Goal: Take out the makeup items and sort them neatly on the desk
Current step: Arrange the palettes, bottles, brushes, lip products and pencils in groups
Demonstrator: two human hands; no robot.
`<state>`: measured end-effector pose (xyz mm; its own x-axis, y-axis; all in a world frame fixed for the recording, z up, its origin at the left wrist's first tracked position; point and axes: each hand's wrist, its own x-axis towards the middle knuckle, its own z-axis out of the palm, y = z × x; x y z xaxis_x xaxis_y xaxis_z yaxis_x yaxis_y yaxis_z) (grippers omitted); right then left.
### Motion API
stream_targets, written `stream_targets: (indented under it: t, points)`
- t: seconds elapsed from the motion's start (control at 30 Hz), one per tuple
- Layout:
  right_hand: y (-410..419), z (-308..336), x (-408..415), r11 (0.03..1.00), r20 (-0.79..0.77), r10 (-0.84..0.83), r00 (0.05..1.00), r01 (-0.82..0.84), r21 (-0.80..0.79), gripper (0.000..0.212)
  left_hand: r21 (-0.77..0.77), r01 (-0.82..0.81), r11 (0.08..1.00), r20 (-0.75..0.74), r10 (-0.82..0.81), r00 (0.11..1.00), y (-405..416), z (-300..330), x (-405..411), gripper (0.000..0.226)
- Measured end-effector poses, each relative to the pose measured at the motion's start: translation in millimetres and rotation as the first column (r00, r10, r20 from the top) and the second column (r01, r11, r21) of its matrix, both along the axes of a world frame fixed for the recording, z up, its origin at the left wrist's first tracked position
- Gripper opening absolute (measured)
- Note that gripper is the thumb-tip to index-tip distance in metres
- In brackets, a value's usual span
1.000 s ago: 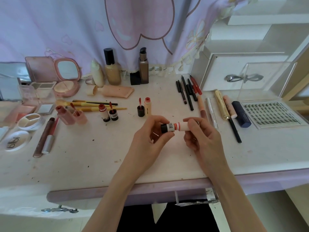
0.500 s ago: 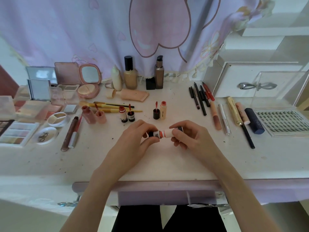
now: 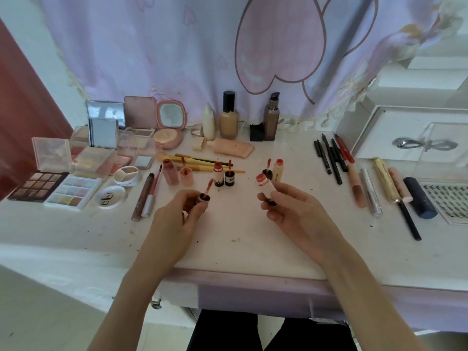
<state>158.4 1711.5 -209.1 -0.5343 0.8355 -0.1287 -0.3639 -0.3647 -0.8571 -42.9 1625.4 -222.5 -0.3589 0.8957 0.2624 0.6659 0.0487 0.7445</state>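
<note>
Above the white desk (image 3: 253, 236), the left hand (image 3: 174, 219) pinches a dark cap with red-tipped applicator wand (image 3: 205, 195) while the right hand (image 3: 291, 211) grips the small white lip-gloss tube (image 3: 264, 186) (its red neck open), the two apart.

- A round white compact lid (image 3: 110, 200) lying flat at the left of the desk is showing dark letters that seem to read "blbl", upside down to the camera.
- A small black cap with a red applicator wand (image 3: 230, 179), standing upright behind the hands, is carrying a white label with dark print, too blurred to make out.
- The white lip-gloss tube with a red neck (image 3: 218, 175) just beside it is showing dark marks at its base, also unreadable.
- A cream tube with a red top (image 3: 278, 170) is bearing a thin line of small print down its side, illegible.
</note>
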Motion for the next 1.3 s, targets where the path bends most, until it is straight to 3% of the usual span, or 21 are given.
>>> stream_targets:
  t: [0.1,0.23,0.4,0.57,0.83,1.07,1.3]
  points:
    - [-6.4,-6.3,-19.2,0.995,0.086,0.036,0.996,-0.044,0.094,0.022,0.031,-0.081,0.996,0.033,0.08,0.996,-4.8,-3.5,-2.1,0.011]
    - [-11.1,-9.3,-41.1,0.925,0.376,-0.104,0.921,-0.049,0.376,0.014,0.061,-0.133,0.989,0.081,0.127,0.989,-3.4,-4.9,-2.3,0.011]
    - [-5.1,-11.9,-53.0,0.79,0.567,-0.302,0.766,-0.131,0.599,0.014,0.035,-0.079,0.996,-0.062,0.081,0.995,12.3,-7.8,-1.9,0.012]
    - [4.1,-15.8,-62.2,0.693,0.572,-0.446,0.688,-0.139,0.707,0.006,0.024,-0.035,0.999,-0.09,0.037,0.995,28.1,-9.4,-2.3,0.011]
    - [11.4,-18.6,-72.4,0.606,0.563,-0.516,0.645,-0.189,0.772,0.02,0.036,-0.017,0.999,-0.145,0.022,0.989,41.0,-12.7,-3.3,0.015]
    - [12.3,-20.8,-72.4,0.574,0.56,-0.549,0.62,-0.207,0.792,0.022,0.013,-0.034,0.999,-0.162,0.036,0.986,43.2,-13.3,-3.4,0.02]
    - [6.9,-18.7,-61.0,0.616,0.583,-0.498,0.642,-0.211,0.759,0.026,0.022,-0.038,0.999,-0.13,0.041,0.991,32.3,-10.9,-1.1,0.036]
